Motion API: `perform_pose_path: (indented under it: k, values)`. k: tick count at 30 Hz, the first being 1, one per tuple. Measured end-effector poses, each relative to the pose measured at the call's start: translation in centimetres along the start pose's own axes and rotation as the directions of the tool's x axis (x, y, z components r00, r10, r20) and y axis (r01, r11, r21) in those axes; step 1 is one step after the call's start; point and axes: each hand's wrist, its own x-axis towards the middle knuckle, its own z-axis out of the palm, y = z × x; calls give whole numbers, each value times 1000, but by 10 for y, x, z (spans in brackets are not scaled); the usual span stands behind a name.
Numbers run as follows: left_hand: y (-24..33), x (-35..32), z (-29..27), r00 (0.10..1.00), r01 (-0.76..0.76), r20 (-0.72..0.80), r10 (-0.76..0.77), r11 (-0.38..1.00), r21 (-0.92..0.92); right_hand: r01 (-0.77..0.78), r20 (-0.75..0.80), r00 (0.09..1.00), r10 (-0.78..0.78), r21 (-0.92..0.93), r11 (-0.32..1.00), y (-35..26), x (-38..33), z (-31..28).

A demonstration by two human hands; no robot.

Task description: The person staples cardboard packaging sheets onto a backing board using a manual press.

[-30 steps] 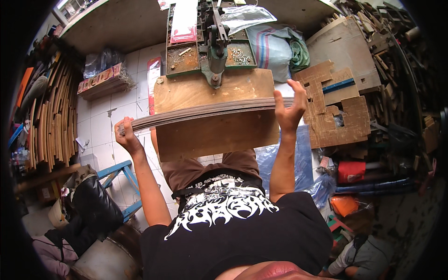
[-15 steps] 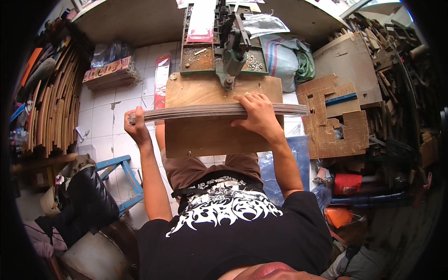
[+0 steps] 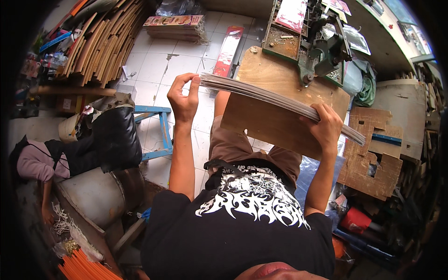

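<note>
A long stack of thin grey-brown sheets (image 3: 266, 94), seen edge-on, spans the space between my hands above a wooden board. My left hand (image 3: 184, 100) pinches its left end between thumb and bent fingers. Toward the right end, my right hand (image 3: 325, 127) wraps over the stack, fingers on the far side and thumb on the near side. The stack slopes down to the right in view. Beneath it, the wooden board (image 3: 275, 123) reaches over my lap. A dark green metal machine (image 3: 322, 58) stands at the board's far edge.
Divided trays (image 3: 283, 43) with small metal bits flank the machine. On the tiled floor lie a red-and-white strip (image 3: 228, 51) and a bundle of printed strips (image 3: 175, 29). A blue frame (image 3: 163, 133) stands left. At far left, a person's pink sleeve (image 3: 35, 158) shows near a metal drum (image 3: 93, 198).
My view has turned leftward, so the scene sits further right and a person's sleeve appears. The stack has gone from nearly level to slanted. Both hands remain on it.
</note>
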Motion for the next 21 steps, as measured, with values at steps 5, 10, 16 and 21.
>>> perform_pose_path:
  k: [5, 10, 16, 21]
  values:
    - [18, 13, -17, 974, -212, 114, 196, 966, 146, 15, -29, 999, -15, 11, 1000, -4, 2, 2]
    - [25, 25, -21, 950, -232, 251, 187, 959, 160, -10, -13, 1000, 10, 25, 1000, -5, 4, 2]
    - [20, 30, -9, 946, -211, 283, 161, 965, 157, -22, -2, 1000, 22, 10, 1000, -5, 5, -2]
    - [-2, 22, 13, 973, 6, 230, 21, 993, -117, -32, 0, 999, 32, 16, 999, -4, 7, -3]
